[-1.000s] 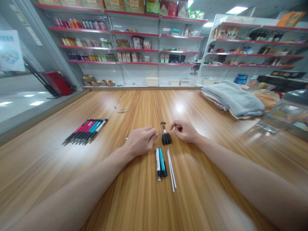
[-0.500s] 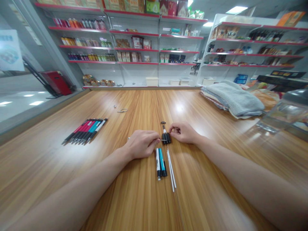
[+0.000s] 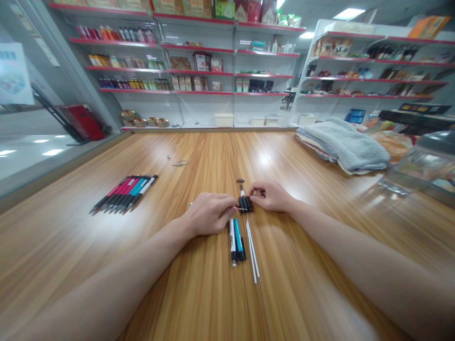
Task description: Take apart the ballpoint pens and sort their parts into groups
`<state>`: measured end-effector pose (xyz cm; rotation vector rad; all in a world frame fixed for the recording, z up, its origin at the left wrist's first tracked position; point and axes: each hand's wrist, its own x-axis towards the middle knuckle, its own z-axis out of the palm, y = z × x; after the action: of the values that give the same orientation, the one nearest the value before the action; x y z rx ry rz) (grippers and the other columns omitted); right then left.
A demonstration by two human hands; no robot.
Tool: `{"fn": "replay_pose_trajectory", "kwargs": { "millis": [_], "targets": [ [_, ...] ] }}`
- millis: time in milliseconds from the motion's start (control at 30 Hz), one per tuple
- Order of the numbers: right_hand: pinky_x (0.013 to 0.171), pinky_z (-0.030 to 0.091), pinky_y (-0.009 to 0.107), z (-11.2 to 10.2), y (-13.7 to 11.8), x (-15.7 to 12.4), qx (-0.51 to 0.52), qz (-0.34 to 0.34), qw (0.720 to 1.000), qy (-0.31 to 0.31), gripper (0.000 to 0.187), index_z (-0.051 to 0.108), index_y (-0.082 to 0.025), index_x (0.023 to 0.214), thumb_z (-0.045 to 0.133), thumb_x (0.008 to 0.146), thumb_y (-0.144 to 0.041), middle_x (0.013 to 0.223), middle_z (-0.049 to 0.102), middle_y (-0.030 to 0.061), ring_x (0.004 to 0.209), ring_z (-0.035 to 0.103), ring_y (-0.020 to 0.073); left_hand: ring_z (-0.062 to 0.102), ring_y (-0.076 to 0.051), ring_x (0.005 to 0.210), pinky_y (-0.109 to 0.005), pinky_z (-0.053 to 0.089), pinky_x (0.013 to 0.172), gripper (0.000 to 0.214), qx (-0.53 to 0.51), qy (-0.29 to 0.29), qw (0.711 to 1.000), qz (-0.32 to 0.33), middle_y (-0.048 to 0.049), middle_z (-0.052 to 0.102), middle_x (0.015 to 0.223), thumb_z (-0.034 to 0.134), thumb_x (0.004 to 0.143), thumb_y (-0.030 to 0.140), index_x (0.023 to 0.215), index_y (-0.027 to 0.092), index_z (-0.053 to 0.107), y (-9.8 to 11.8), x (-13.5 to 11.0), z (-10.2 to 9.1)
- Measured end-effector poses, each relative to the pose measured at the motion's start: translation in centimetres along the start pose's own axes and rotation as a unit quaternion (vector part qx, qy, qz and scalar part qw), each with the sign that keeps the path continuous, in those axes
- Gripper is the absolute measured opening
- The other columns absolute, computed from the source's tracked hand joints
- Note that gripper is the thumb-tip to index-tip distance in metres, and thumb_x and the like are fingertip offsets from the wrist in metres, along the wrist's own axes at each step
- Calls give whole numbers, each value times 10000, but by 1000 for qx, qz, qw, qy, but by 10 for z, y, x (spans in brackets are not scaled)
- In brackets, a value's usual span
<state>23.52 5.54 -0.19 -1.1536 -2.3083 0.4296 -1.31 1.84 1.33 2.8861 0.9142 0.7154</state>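
Fingers of the left hand [image 3: 213, 213] pinch a small metal piece [image 3: 243, 209], right at mid-frame! Right hand [image 3: 270, 195] curls in from the other side, fingertips up against the black grips [image 3: 245, 203] — holding or merely touching, can't tell. Progress: whole-looking pens [image 3: 124, 193] rowed at left of frame, apparently done; white barrel [image 3: 232, 237], teal barrel [image 3: 238, 234] and white sticks [image 3: 253, 253] lie lower centre on the desk [image 3: 199, 293] — all unjoined.
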Motion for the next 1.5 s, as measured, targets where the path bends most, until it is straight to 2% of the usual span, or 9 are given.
{"fn": "replay_pose_trajectory", "kwargs": {
  "millis": [367,500,633,800,1033,1133,1333,1500],
  "targets": [
    [513,287,216,-1,-3,-1,14,-8,1000,13,103,642,-163,836,575,776,-213,519,442,-61,480,416,81,609,-138,744,-231,442,641,228,17,-13,1000,-6,-35,639,836,411,914,284,859,196,614,2,1,-2],
    [514,297,210,-1,-12,-5,50,-61,995,52,159,605,-160,935,578,789,-216,529,369,-84,463,357,71,564,-130,713,-238,416,621,230,50,-1,999,-19,-41,597,864,397,926,285,812,180,566,0,1,0],
    [510,301,206,2,-29,-10,71,-123,989,37,260,577,-168,1032,606,777,-211,534,348,-96,455,336,69,544,-130,702,-243,394,605,252,73,10,997,-23,-34,576,841,377,944,304,812,185,556,-2,2,3],
    [519,310,206,10,-41,-10,31,-140,987,67,121,628,-172,909,588,840,-263,516,385,-78,461,366,68,546,-130,703,-244,373,595,265,77,14,997,-21,-18,580,806,360,961,319,865,203,578,-4,2,5],
    [538,328,210,13,-36,-7,2,-139,985,105,157,660,-164,902,550,883,-273,573,516,-33,491,414,75,560,-127,709,-238,375,609,284,57,28,997,-40,-18,597,777,378,959,324,830,199,598,-8,2,8],
    [531,327,216,11,-28,-5,6,-100,988,120,187,662,-158,880,536,889,-297,561,511,-29,483,402,81,563,-130,709,-241,376,614,292,57,44,995,-64,-20,598,755,394,952,322,786,194,598,-10,1,7],
    [524,309,230,0,3,4,-40,41,981,187,246,672,-145,846,547,873,-355,522,476,-30,489,406,97,577,-142,726,-253,388,636,303,73,34,992,-92,-29,616,784,376,955,328,788,197,593,-8,2,4],
    [542,306,244,1,17,13,-113,118,978,132,230,696,-175,793,588,833,-374,617,599,10,558,503,124,586,-161,760,-267,394,653,318,89,52,983,-150,-47,633,829,367,956,348,780,192,581,-9,5,8]
  ]
}}
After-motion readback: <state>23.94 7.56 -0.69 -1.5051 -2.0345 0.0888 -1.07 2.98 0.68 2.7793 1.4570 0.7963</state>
